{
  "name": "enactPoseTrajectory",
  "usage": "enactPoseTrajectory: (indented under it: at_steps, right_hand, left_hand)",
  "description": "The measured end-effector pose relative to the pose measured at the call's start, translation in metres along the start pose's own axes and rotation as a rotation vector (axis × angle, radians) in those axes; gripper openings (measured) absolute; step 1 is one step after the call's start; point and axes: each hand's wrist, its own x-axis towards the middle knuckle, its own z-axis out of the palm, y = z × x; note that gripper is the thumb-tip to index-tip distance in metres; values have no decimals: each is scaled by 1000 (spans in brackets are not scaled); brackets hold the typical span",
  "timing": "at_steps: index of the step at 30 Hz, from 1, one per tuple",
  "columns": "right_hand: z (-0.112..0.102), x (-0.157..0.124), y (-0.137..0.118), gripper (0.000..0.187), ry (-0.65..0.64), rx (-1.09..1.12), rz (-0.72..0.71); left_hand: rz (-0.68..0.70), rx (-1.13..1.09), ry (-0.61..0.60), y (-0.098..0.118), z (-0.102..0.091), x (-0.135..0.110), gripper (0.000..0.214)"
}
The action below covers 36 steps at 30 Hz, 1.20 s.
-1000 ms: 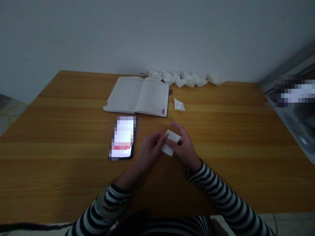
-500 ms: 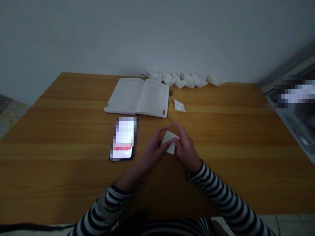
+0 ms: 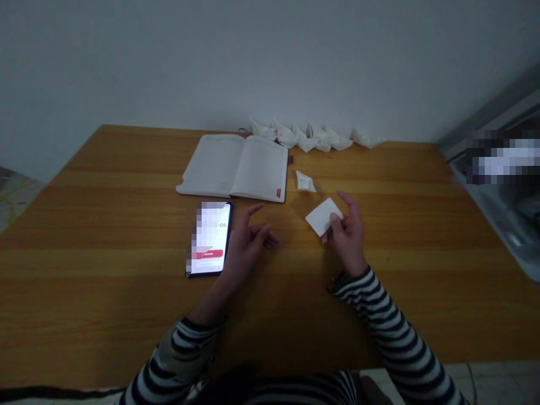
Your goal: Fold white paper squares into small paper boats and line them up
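My right hand (image 3: 348, 236) pinches a small folded white paper (image 3: 323, 215) just above the wooden table (image 3: 105, 225), right of centre. My left hand (image 3: 247, 247) holds nothing; its fingers are loosely spread, right beside a lit phone (image 3: 210, 238) lying flat on the table. A small folded paper piece (image 3: 305, 181) lies on the table just beyond the held paper.
An open notebook (image 3: 236, 166) lies behind the phone. Several folded white paper shapes (image 3: 312, 136) are lined up along the far edge by the wall. A grey metal surface (image 3: 502, 208) borders the table on the right.
Both hands were together on the folded paper. Now the left hand has let go and drifted left toward the phone, while the right hand carried the paper to the right and farther away.
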Motion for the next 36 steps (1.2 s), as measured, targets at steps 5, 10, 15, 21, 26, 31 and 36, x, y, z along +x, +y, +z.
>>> enactPoseTrajectory:
  at_steps: [5, 10, 15, 21, 26, 31, 36]
  right_hand:
    - [14, -10, -3, 38, -158, 76, 40]
    - [25, -19, 1, 24, -199, 120, 34]
    - [25, -20, 0, 23, -299, 160, 73]
    - [19, -16, -5, 25, -372, 163, 75]
    - [17, -13, -4, 35, -482, 145, 77]
    - [14, -10, -2, 26, -492, 16, -6]
    - [8, -9, -2, 31, -506, -254, -219]
  left_hand:
    - [126, 71, 3, 2, 5, -1, 49]
    - [155, 163, -55, 3, 7, -1, 30]
    - [116, 126, 0, 1, 8, -1, 29]
    - [5, 28, 47, 2, 1, 1, 29]
    - [18, 124, 88, 8, -3, 2, 19]
    - [40, 274, 86, 1, -3, 2, 14]
    - [122, 416, 85, -4, -3, 2, 12]
